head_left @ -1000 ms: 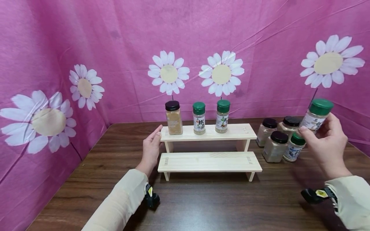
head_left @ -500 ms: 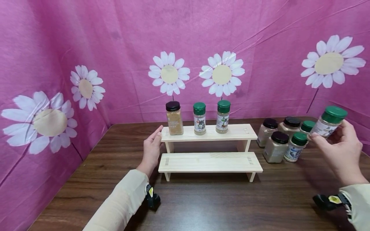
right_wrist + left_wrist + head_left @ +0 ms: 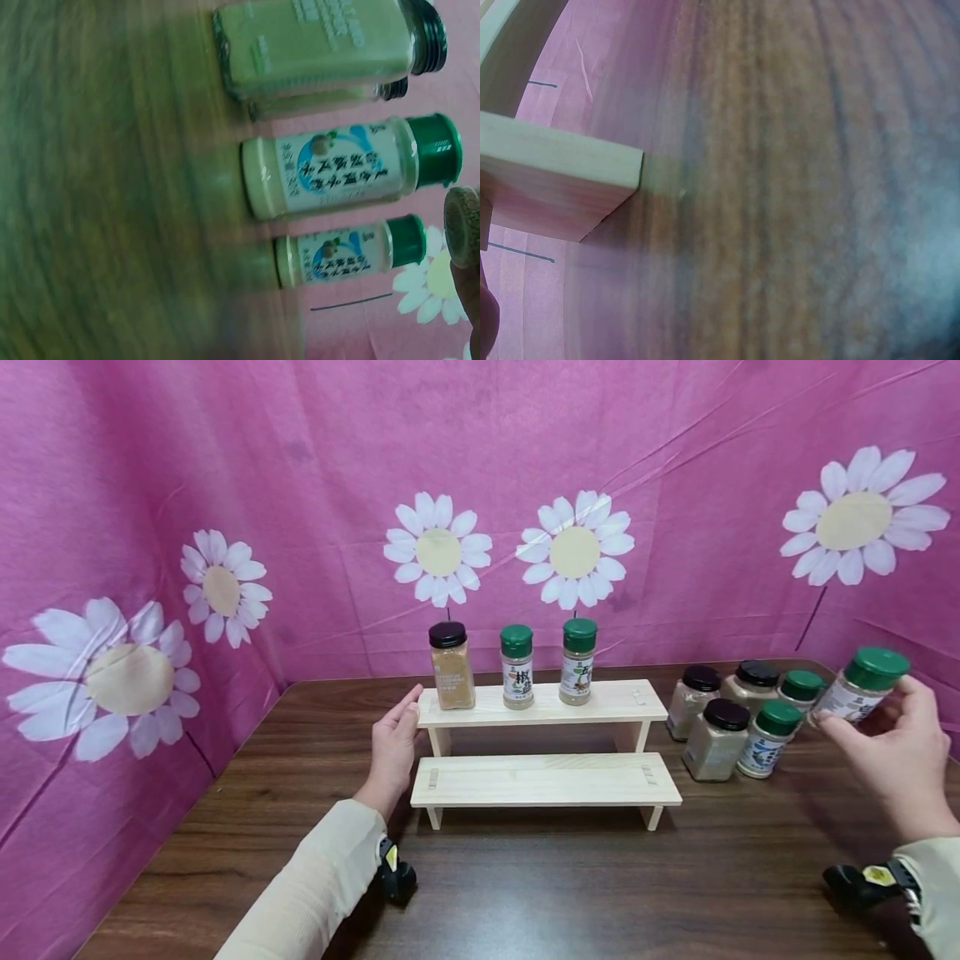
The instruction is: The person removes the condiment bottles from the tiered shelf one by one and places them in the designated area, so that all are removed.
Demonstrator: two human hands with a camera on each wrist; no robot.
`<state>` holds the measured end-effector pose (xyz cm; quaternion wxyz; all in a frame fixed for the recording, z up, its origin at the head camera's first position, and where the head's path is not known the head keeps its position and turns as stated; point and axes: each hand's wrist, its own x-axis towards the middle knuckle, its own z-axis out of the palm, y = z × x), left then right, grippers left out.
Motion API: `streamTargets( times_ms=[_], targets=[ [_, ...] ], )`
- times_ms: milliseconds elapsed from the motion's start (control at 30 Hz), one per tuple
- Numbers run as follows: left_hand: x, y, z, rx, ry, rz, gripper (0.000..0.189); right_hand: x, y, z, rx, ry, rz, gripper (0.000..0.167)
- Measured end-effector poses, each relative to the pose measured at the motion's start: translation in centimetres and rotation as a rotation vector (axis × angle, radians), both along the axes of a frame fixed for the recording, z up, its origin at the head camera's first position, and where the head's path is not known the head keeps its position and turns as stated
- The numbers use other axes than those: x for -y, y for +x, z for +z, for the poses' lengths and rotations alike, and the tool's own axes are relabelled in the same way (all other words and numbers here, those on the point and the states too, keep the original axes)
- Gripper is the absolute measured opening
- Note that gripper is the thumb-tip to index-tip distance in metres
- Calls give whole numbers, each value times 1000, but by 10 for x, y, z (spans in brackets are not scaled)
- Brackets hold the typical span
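Observation:
My left hand (image 3: 392, 745) rests at the left end of a two-tier wooden shelf (image 3: 546, 782), with straight fingers touching the upper board's end. On that board stand a black-capped jar of tan seasoning (image 3: 452, 670) and two green-capped spice bottles, one left (image 3: 517, 672) and one right (image 3: 577, 668). Over on the right, my right hand (image 3: 896, 747) grips another green-capped spice bottle (image 3: 853, 693) between thumb and fingers, tilted and raised above the table. The right wrist view catches its base (image 3: 463, 226) at the right edge.
Beside the shelf stand several jars: a front black-capped one (image 3: 715, 745), two black-capped behind it, and two green-capped bottles, front (image 3: 763, 750) and back (image 3: 801, 687). All are on the brown wooden table (image 3: 525, 885). A pink flowered cloth (image 3: 337, 460) hangs behind.
My right hand has moved right and slightly down with the spice bottle, away from the jar group, uncovering the rear green-capped bottle. My left hand stays at the shelf.

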<state>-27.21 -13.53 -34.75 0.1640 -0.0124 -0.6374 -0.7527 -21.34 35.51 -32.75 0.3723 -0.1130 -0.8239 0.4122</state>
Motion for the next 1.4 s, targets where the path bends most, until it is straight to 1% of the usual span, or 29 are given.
streamTargets(
  times_ms=[100, 233, 400, 567, 633, 767, 833, 900, 1000, 1067, 1167, 1233, 1400],
  targets=[
    [0, 0, 0, 2, 1, -1, 38, -6, 1, -4, 18, 22, 19, 68],
    [0, 0, -1, 3, -4, -3, 38, -15, 2, -11, 27, 46, 70, 65],
    [0, 0, 0, 7, -3, -1, 38, -26, -2, -18, 24, 14, 202, 62],
    [1, 0, 0, 14, -8, 7, 38, -34, -9, -25, 40, -25, 324, 58],
    [1, -1, 0, 15, -6, 10, 38, -37, -12, -28, 47, -21, 361, 54],
    [0, -1, 0, 14, -2, 3, 37, -42, -17, -38, 95, -27, 410, 53],
    [0, -1, 0, 16, 4, 2, 38, -45, -18, -44, 122, -22, 414, 56],
    [0, 0, 0, 15, 5, 2, 38, -46, -19, -49, 151, -3, 399, 58],
    [0, 0, -1, 13, 0, 3, 38, -46, -20, -53, 194, 58, 353, 58],
    [0, 0, -1, 10, -1, 2, 38, -46, -21, -55, 219, 80, 325, 57],
    [0, -1, -1, 8, 4, 0, 37, -45, -21, -57, 224, 92, 319, 54],
    [0, -1, -1, 6, 8, 1, 37, -45, -22, -58, 217, 80, 324, 55],
    [-1, 0, 0, 3, -1, 6, 38, -44, -23, -60, 195, 57, 361, 55]
  ],
)
